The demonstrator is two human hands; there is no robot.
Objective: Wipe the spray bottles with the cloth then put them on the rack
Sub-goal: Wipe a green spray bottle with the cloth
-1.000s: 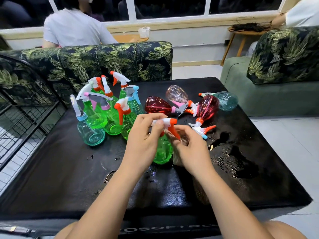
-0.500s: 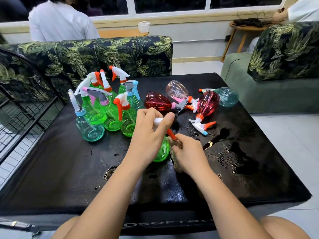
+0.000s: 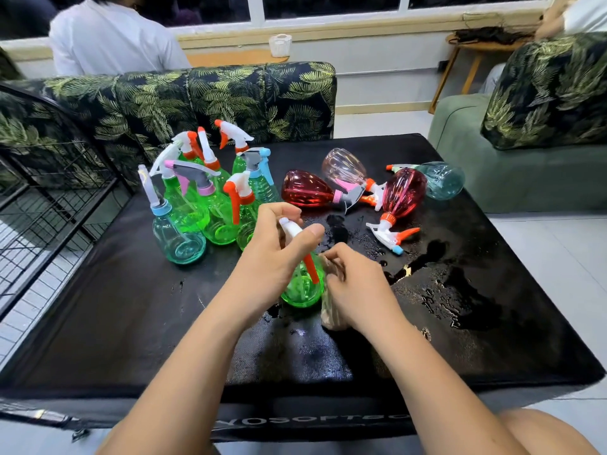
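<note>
My left hand grips the white and orange spray head of a green spray bottle that stands upright in the middle of the black table. My right hand presses a pale crumpled cloth against the bottle's right side. Several green and teal spray bottles stand in a cluster at the back left. Two red bottles, a pink one and a teal one lie on their sides at the back right. A black wire rack stands left of the table.
Puddles of water cover the table's right half. A leaf-print sofa stands behind the table, and a green sofa is at the right. A person in a white shirt sits beyond the sofa.
My left hand moved from the bottle's side onto its spray head. My right hand slid down with the cloth to the bottle's lower right side.
</note>
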